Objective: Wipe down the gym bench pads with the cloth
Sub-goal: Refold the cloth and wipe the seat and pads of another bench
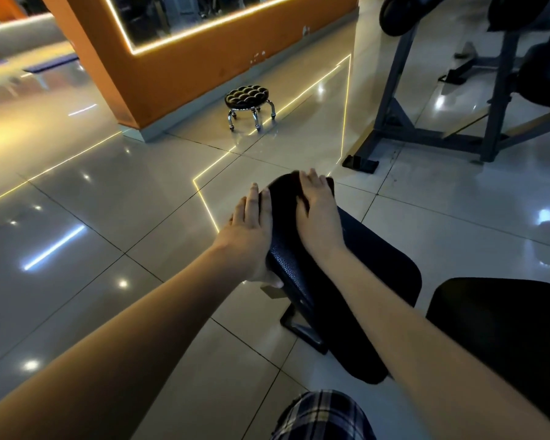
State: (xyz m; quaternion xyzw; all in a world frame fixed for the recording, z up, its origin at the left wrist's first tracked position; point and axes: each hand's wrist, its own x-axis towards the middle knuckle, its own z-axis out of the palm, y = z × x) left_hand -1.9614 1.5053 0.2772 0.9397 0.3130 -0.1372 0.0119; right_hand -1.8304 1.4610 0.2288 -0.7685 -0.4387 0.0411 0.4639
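A long black textured bench pad (362,265) runs from the lower middle toward the centre of the view. A dark cloth (283,193) lies draped over its far end. My right hand (318,211) lies flat on the cloth with straight fingers and presses it against the pad. My left hand (251,236) rests along the pad's left side, fingers straight and touching the cloth's edge, thumb tucked at the pad's lower rim. A second black pad (505,328) sits at the lower right.
Glossy floor tiles surround the bench. A small padded stool on casters (247,98) stands ahead by the orange mirrored wall (178,74). A grey machine frame (394,122) and its black foot (361,161) are at the right. The bench's metal base (302,328) is below the pad.
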